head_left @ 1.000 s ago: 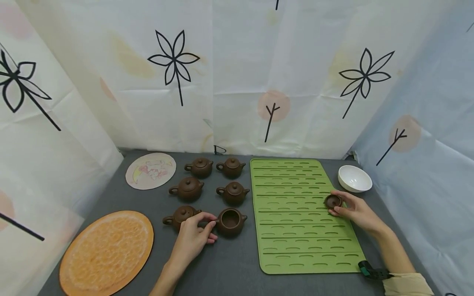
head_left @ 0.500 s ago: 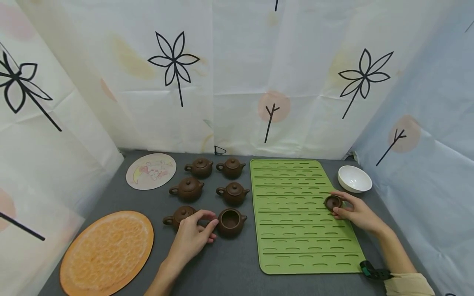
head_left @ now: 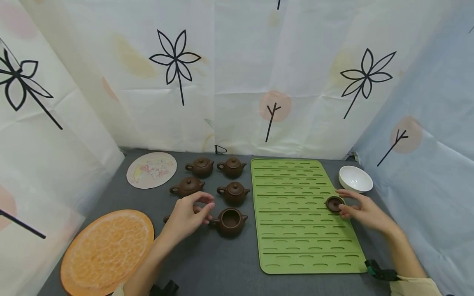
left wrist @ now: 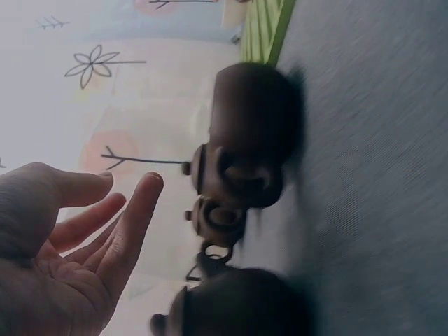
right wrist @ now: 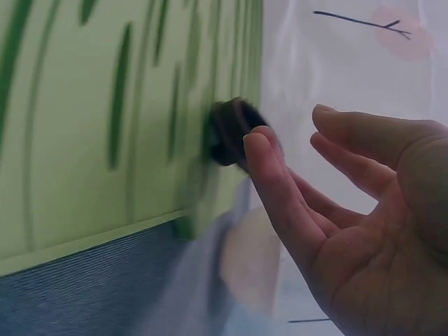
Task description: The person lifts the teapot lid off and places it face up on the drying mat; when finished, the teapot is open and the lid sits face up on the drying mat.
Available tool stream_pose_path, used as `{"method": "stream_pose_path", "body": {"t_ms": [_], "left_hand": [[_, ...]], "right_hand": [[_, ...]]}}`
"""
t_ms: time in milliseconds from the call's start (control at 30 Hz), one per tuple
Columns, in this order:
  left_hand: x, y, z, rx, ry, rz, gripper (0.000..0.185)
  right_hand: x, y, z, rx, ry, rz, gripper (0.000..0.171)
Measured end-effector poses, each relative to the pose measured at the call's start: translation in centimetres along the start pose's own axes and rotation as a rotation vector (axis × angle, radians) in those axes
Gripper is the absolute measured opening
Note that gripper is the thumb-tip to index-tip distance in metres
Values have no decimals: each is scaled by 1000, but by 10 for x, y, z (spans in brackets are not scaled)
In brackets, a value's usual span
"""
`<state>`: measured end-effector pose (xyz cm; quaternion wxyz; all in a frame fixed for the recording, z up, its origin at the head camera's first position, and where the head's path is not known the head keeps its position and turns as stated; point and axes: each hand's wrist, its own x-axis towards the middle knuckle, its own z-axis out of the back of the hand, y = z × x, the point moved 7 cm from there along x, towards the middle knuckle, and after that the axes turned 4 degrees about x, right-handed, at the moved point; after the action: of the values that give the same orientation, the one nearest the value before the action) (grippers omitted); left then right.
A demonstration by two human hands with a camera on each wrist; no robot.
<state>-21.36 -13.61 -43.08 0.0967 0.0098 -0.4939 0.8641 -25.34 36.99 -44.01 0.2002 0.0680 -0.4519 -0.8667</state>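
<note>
On the green mat, right hand fingers lie released beside the lid; left hand likewise.

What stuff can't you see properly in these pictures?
- Front-left teapot: head view, mostly hidden behind the left hand.
- Lid on the green mat: too small in the head view and blurred in the right wrist view, so whether the right hand touches it is unclear.
- Nearest teapot: left wrist view, blurred and cut off by the bottom edge.

Matt brown clay teapots, ribbed green rubbery mat.
</note>
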Motion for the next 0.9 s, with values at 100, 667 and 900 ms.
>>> {"method": "stream_pose_path", "body": {"t_ms": [100,667,900], "left_hand": [[11,-6,8,31,21,-43,18],[70,3,1,105,193,-68,14],[86,6,-4,133,254,-47,14]], "right_hand": [[1,12,2,-8,-2,31,52],[75,89,-66,139,49,101,39],[117,99,-116,286,109,86,34]]}}
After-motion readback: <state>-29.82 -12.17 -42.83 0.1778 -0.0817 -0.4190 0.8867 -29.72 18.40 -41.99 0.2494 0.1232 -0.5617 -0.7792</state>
